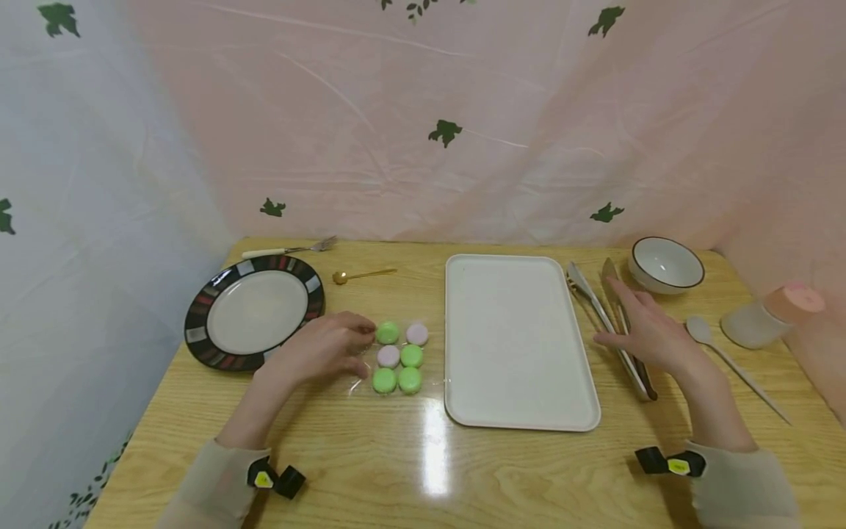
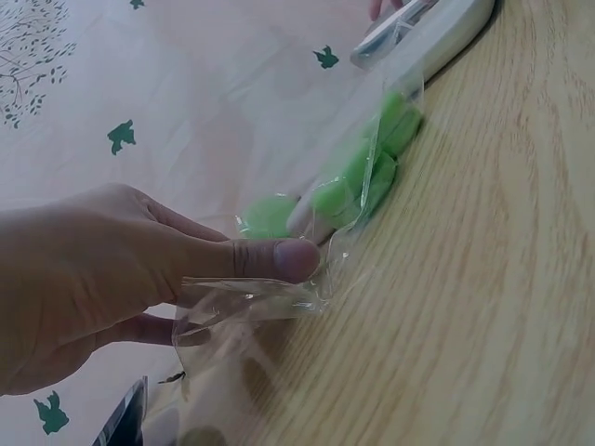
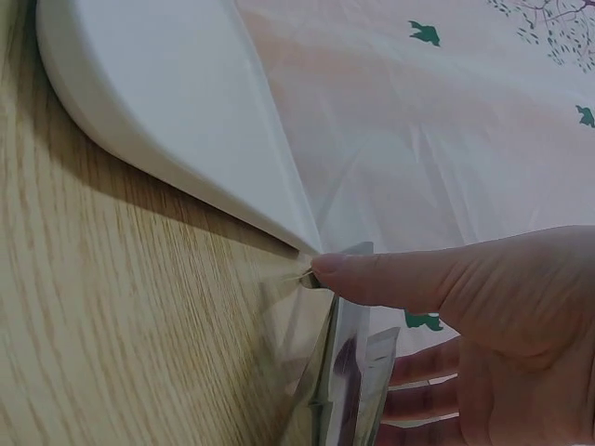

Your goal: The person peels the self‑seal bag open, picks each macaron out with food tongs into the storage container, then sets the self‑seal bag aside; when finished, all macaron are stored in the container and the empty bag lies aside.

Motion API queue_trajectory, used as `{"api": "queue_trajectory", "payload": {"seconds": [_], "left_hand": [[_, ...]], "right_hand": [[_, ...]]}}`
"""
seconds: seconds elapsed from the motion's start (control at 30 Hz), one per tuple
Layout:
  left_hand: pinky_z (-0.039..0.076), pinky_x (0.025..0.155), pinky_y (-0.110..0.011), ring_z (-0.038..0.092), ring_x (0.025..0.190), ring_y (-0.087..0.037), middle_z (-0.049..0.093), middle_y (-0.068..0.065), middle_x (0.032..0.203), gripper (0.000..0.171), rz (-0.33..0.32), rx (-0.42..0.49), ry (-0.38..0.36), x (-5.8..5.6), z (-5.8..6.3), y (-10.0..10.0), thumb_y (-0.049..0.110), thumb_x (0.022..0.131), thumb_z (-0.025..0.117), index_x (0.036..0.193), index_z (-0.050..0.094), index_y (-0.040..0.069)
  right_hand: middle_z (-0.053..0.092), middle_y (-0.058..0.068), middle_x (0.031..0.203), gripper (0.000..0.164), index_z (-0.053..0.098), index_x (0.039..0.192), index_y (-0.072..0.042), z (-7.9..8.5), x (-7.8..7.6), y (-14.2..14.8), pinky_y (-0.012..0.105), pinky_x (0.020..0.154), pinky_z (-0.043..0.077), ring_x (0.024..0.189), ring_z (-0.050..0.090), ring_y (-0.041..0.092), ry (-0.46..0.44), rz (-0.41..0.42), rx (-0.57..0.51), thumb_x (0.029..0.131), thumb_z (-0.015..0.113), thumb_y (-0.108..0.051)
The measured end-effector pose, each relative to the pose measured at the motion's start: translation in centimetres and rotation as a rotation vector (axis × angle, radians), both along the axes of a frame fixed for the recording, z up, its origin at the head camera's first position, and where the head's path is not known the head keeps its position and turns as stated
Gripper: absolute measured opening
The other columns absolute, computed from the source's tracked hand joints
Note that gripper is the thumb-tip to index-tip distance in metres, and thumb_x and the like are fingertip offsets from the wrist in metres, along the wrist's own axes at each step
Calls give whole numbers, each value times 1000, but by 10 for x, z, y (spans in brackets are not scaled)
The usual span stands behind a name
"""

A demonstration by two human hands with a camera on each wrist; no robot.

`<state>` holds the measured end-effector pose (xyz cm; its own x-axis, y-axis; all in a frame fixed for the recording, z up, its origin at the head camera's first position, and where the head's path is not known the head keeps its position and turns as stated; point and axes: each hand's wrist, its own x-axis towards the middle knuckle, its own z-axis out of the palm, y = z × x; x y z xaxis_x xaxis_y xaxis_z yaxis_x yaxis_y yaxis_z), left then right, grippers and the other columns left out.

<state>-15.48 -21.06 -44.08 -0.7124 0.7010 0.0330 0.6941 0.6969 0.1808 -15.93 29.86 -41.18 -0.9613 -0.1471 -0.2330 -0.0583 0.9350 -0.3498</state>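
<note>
Several light green macarons (image 1: 411, 356) and two pale purple macarons (image 1: 388, 357) lie in two columns inside a clear plastic wrapper. My left hand (image 1: 330, 344) is at the left side of the wrapper (image 2: 251, 302), thumb and fingers apart, with the film by the thumb. To the right, my right hand (image 1: 651, 330) spreads over a pair of metal tongs (image 1: 604, 312) and a dark-handled knife (image 1: 644, 378). Its straight thumb reaches across the tongs, while its fingers lie near the blade. Whether that thumb presses on the metal is hard to tell.
Between the hands lies a white tray (image 1: 522, 345). A dark-rimmed plate (image 1: 258, 312), a fork (image 1: 291, 250) and a small gold spoon (image 1: 363, 275) are at left. At right are a bowl (image 1: 667, 264), a long spoon (image 1: 736, 371) and a pink-topped bottle (image 1: 769, 316).
</note>
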Motion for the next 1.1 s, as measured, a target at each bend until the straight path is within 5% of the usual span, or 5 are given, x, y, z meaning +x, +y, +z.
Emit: {"api": "queue_trajectory", "payload": {"seconds": [0.5, 0.83, 1.1], "left_hand": [[53, 86, -31, 64, 102, -11, 65, 4, 116, 23, 59, 103, -61, 0, 5, 0, 28, 81, 73, 103, 73, 23], [50, 70, -22, 58, 79, 0, 62, 13, 90, 4, 73, 173, 77, -2, 2, 1, 22, 80, 75, 84, 74, 24], [49, 68, -22, 56, 74, -1, 62, 11, 85, 7, 136, 173, 57, 1, 7, 4, 20, 82, 73, 90, 73, 21]], "right_hand": [[11, 37, 149, 107, -13, 151, -23, -3, -3, 2, 72, 90, 31, 128, 25, 59, -37, -3, -5, 83, 63, -56], [10, 35, 151, 108, -16, 150, -25, -5, -4, 3, 73, 92, 28, 131, 20, 59, -53, -9, -6, 83, 62, -58], [9, 34, 151, 108, -17, 149, -25, -4, -4, 3, 73, 93, 26, 133, 18, 58, -62, -10, -5, 83, 62, -57]]}}
